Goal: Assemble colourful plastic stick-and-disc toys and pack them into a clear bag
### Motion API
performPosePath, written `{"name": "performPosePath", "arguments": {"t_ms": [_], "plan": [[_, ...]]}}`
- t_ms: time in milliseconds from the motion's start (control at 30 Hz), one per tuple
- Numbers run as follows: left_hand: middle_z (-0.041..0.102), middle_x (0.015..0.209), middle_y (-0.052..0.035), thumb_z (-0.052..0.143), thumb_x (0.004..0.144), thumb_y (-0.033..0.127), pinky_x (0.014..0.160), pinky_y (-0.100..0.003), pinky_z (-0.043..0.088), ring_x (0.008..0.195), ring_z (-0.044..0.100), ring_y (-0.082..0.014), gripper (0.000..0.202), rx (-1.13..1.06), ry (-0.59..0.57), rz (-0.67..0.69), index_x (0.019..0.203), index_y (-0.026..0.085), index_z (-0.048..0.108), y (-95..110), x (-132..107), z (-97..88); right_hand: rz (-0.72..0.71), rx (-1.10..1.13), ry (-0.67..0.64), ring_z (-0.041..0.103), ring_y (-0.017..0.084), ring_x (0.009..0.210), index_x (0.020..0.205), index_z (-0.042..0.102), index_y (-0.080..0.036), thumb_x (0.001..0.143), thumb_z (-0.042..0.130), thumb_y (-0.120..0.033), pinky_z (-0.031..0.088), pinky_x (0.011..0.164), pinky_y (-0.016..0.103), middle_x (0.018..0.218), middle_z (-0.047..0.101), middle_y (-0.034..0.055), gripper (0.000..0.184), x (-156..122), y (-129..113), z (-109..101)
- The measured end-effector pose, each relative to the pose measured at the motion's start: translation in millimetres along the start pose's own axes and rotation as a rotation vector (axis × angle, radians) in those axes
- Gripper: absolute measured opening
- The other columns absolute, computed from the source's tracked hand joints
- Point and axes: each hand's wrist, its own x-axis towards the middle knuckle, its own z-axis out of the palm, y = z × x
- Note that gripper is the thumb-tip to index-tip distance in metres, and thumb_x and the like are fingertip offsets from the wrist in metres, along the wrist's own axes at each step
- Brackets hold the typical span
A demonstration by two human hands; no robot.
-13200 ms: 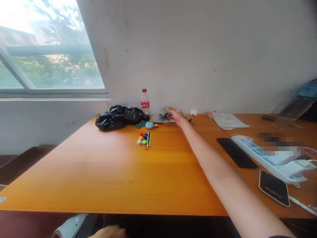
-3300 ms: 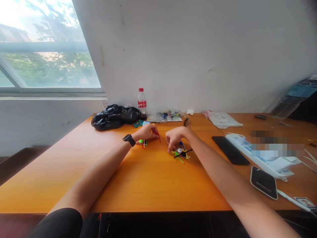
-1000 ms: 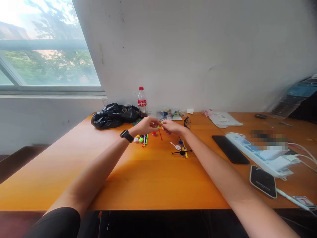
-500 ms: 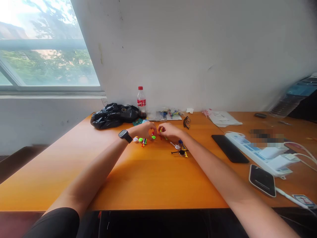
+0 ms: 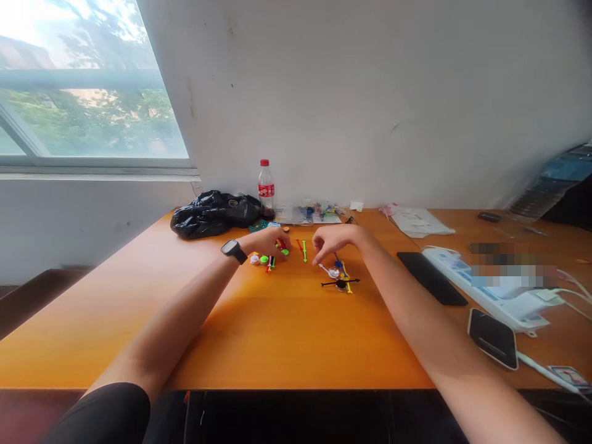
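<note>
Arrows (image 5: 304, 251), two, between two hands (image 5: 337, 237)

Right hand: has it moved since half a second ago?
Yes: the right hand has shifted rightward, now farther from the red-capped bottle by the wall.

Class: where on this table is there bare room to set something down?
The tabletop is bare along its front edge between the left forearm and right forearm, and left of the left forearm, back to the black bag. It is crowded with coloured caps by the left hand, arrow pieces by the right hand, and the power strip at right.
</note>
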Motion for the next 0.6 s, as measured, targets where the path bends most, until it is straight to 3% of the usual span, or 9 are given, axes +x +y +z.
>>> {"name": "performPosePath", "arguments": {"t_ms": [100,267,400,500,600], "plan": [[0.079,0.096,-0.0032,0.085,0.073,0.031,0.072,-0.022,0.048,0.084,0.069,-0.0175,0.029,0.009,0.004,0.009,0.099,0.020,0.082,2.5,-0.3,-3.8,0.062,-0.033,-0.179,0.065,0.020,0.072,0.079,0.073,-0.017,0.058,0.095,-0.056,0.039,0.060,0.029,0.080,0.076,0.0055,0.050,-11.9,-8.2,-3.5],[0.078,0.097,-0.0034,0.087,0.073,0.040,0.072,-0.023,0.047,0.084,0.068,-0.0181,0.034,0.018,0.048,0.022,0.100,0.020,0.082,1.5,-1.9,-11.4,0.200,0.084,-0.320,0.072,0.023,0.073,0.078,0.069,-0.014,0.044,0.102,-0.037,0.051,0.064,0.029,0.078,0.075,0.0072,0.052,-9.4,-18.9,7.3],[0.077,0.089,-0.0033,0.087,0.073,0.038,0.066,-0.022,0.045,0.078,0.069,-0.0172,0.028,0.020,0.028,0.000,0.096,0.021,0.084,-2.1,-0.4,-7.6,0.214,0.166,-0.352,0.075,0.026,0.072,0.075,0.065,-0.014,0.043,0.097,-0.021,0.057,0.064,0.031,0.071,0.073,0.0064,0.046,-6.0,-22.8,13.5],[0.077,0.083,-0.0031,0.086,0.071,0.031,0.064,-0.022,0.045,0.076,0.069,-0.0173,0.022,0.026,0.026,-0.026,0.090,0.021,0.084,-3.3,1.9,-2.2,0.178,0.196,-0.352,0.076,0.026,0.074,0.074,0.067,-0.014,0.052,0.089,-0.018,0.058,0.065,0.030,0.069,0.074,0.0074,0.032,-7.7,-22.1,11.4],[0.077,0.084,-0.0028,0.086,0.069,0.028,0.065,-0.022,0.046,0.077,0.069,-0.0174,0.020,0.033,0.024,-0.031,0.087,0.021,0.084,-2.6,2.1,-1.7,0.104,0.212,-0.271,0.074,0.023,0.072,0.075,0.069,-0.015,0.057,0.085,-0.019,0.057,0.064,0.029,0.071,0.075,0.0062,0.025,-11.0,-17.2,5.4]]}}
